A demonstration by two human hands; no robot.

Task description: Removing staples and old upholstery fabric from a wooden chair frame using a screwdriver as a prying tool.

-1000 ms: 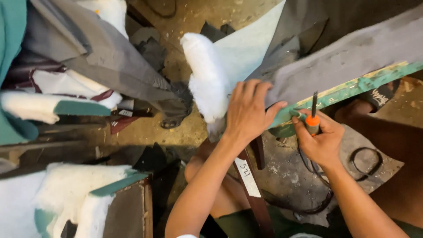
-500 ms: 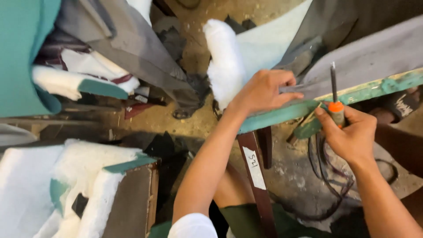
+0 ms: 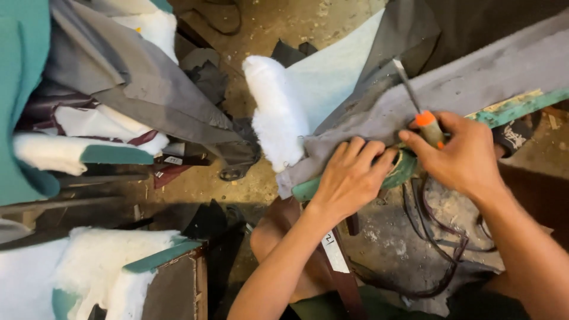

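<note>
Grey fabric pressed to a green-edged furniture frame, tool at the fabric edge.

We note the grey fabric (image 3: 474,77) draped over the green frame edge (image 3: 515,106); our left hand (image 3: 349,178) lies flat, fingers (image 3: 361,151) spread, pinning its lower edge. Our right hand (image 3: 462,157) is closed around the orange-handled tool (image 3: 424,118), shaft angled up across the cloth, just beside the left fingertips. In our judgement, fabric should stay taut, fingertips clear of the shaft.

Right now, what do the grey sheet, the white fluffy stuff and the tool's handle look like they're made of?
Grey sheet: a matte, slightly fuzzy woven cloth, by how it drapes and creases. White stuff: fluffy fibre wadding, probably polyester. Handle: smooth orange, likely plastic, with a dark metal-looking shaft, held in the right hand.
</note>
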